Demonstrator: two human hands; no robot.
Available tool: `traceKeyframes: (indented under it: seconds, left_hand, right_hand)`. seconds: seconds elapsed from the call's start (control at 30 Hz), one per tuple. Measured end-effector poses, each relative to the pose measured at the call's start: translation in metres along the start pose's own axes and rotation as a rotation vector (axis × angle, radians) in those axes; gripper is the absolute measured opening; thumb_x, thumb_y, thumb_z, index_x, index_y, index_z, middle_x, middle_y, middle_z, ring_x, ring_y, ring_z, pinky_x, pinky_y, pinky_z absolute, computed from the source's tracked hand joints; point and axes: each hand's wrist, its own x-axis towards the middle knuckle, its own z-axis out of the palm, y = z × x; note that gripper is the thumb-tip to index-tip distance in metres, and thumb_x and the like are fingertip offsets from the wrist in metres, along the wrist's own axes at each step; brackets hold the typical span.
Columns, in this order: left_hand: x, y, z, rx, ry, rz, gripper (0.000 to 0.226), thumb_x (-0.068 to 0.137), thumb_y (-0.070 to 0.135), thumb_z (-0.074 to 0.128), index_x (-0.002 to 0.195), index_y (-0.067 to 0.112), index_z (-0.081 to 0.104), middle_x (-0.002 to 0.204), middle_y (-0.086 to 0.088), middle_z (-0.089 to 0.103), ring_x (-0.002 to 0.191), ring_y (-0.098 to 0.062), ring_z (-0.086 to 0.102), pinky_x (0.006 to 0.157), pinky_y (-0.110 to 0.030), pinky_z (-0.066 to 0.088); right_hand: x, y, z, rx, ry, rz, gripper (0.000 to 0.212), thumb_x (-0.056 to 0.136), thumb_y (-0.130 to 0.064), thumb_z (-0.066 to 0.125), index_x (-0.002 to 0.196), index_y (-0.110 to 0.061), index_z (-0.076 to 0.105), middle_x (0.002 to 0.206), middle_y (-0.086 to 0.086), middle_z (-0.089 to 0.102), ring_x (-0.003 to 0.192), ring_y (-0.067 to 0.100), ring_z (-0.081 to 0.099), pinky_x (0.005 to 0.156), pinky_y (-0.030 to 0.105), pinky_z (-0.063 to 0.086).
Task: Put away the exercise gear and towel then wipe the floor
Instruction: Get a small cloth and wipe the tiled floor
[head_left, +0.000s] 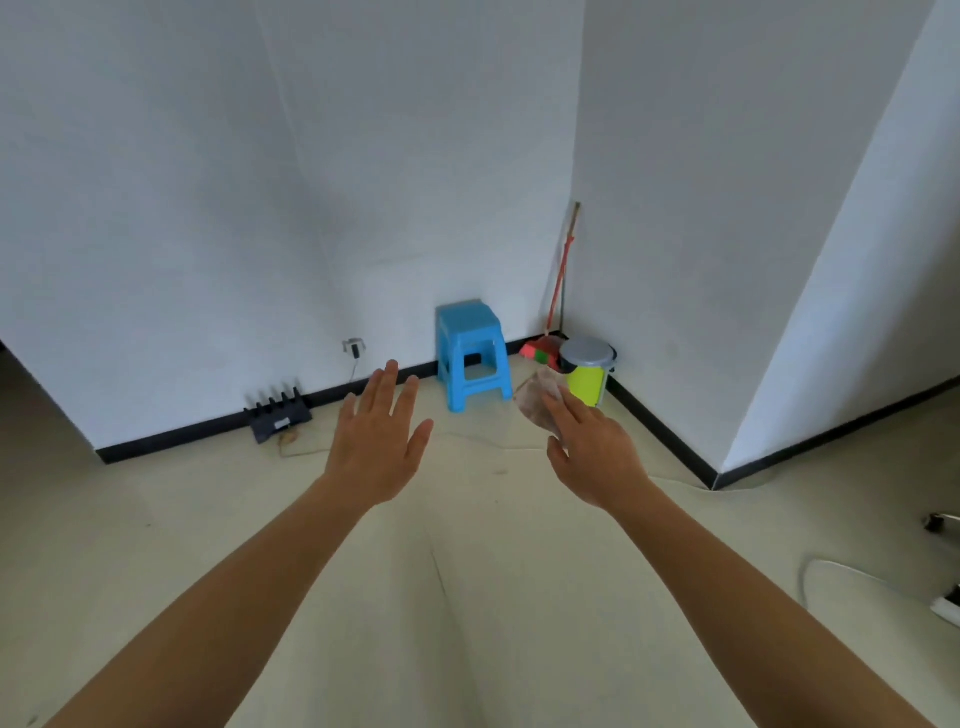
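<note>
My right hand (597, 452) is stretched forward at chest height and pinches a small crumpled pinkish-brown cloth (537, 400) between fingers and thumb. The cloth hangs in front of the yellow-green bin (587, 382) with a grey lid. My left hand (379, 441) is held out beside it, palm down, fingers straight and spread, holding nothing. Both hands are in the air above the pale beige floor (467, 571).
A blue plastic stool (470, 353) stands against the white wall. A red broom (550, 332) leans in the corner behind the bin. A black router (280, 415) lies by the skirting with its plug in a wall socket (354, 347). A white cable (841, 571) and chair castor (940, 522) sit at right.
</note>
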Motion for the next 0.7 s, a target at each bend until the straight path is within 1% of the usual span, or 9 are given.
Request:
traceKeyframes:
  seconds: [0.1,0.17,0.27,0.33,0.4,0.5,0.57,0.67,0.7]
  left_hand:
    - [0.08,-0.033,0.012,-0.022,0.019,-0.03,0.067,0.101,0.053,0.013,0.158,0.018,0.004,0.165,-0.009,-0.006,0.152,-0.025,-0.002,0.122,-0.048,0.014]
    - [0.133,-0.058,0.034,-0.036,0.034,-0.049,0.067,0.101,0.053,0.013,0.158,0.018,0.008,0.165,-0.009,-0.003,0.152,-0.026,0.0,0.122,-0.049,0.014]
    - [0.215,-0.096,0.079,-0.041,0.026,-0.08,0.067,0.101,0.054,0.009,0.157,0.017,0.011,0.165,-0.009,-0.001,0.152,-0.026,0.002,0.121,-0.049,0.016]
    - [0.275,-0.119,0.111,-0.04,0.015,-0.076,0.069,0.099,0.054,0.008,0.157,0.017,0.01,0.165,-0.009,-0.002,0.152,-0.026,0.002,0.121,-0.049,0.016]
    - [0.339,-0.14,0.139,-0.066,0.009,-0.072,0.068,0.099,0.053,0.01,0.157,0.018,0.008,0.165,-0.008,-0.003,0.152,-0.025,0.0,0.122,-0.048,0.015]
    - [0.44,-0.167,0.165,-0.118,-0.022,-0.045,0.065,0.102,0.051,0.014,0.157,0.019,0.003,0.165,-0.007,-0.008,0.152,-0.024,-0.004,0.123,-0.047,0.011]
    - [0.508,-0.179,0.176,-0.109,-0.038,-0.004,0.065,0.102,0.051,0.013,0.157,0.019,0.0,0.165,-0.007,-0.011,0.152,-0.024,-0.006,0.123,-0.047,0.01]
    - [0.604,-0.188,0.191,-0.1,-0.057,0.067,0.067,0.101,0.053,0.011,0.158,0.019,0.003,0.165,-0.007,-0.008,0.152,-0.024,-0.003,0.123,-0.047,0.011]
    - [0.635,-0.189,0.198,-0.101,-0.059,0.086,0.068,0.1,0.053,0.009,0.158,0.018,0.005,0.165,-0.007,-0.006,0.152,-0.024,-0.001,0.122,-0.047,0.011]
  right_hand:
    - [0.101,0.012,0.024,0.012,-0.012,-0.001,0.062,0.094,-0.03,0.051,0.152,-0.02,0.032,0.16,0.004,0.034,0.1,0.029,0.062,0.077,0.039,0.053]
    - [0.165,0.019,0.047,-0.019,0.009,-0.041,0.058,0.093,-0.03,0.05,0.149,-0.019,0.038,0.158,0.005,0.038,0.101,0.027,0.063,0.084,0.039,0.051]
    - [0.26,0.032,0.091,-0.035,0.049,-0.082,0.056,0.091,-0.029,0.052,0.145,-0.018,0.044,0.146,0.006,0.052,0.103,0.025,0.063,0.091,0.043,0.049]
    - [0.323,0.041,0.123,-0.072,0.075,-0.078,0.054,0.089,-0.029,0.049,0.141,-0.016,0.048,0.138,0.006,0.058,0.111,0.028,0.06,0.099,0.047,0.045]
    - [0.386,0.05,0.153,-0.111,0.055,-0.075,0.053,0.09,-0.031,0.043,0.14,-0.015,0.05,0.138,0.006,0.058,0.121,0.03,0.055,0.107,0.051,0.039]
    - [0.477,0.064,0.184,-0.123,-0.009,-0.051,0.053,0.089,-0.031,0.044,0.139,-0.015,0.051,0.14,0.007,0.057,0.125,0.03,0.053,0.106,0.049,0.04]
    - [0.532,0.076,0.194,-0.136,-0.023,-0.026,0.054,0.088,-0.031,0.044,0.139,-0.015,0.052,0.14,0.007,0.058,0.125,0.03,0.054,0.104,0.047,0.042]
    - [0.606,0.102,0.201,-0.126,-0.024,0.031,0.054,0.09,-0.033,0.039,0.14,-0.016,0.051,0.138,0.006,0.058,0.125,0.028,0.054,0.107,0.046,0.041]
    - [0.63,0.113,0.206,-0.128,-0.009,0.047,0.053,0.091,-0.033,0.04,0.139,-0.015,0.052,0.137,0.007,0.06,0.123,0.029,0.055,0.108,0.046,0.041]
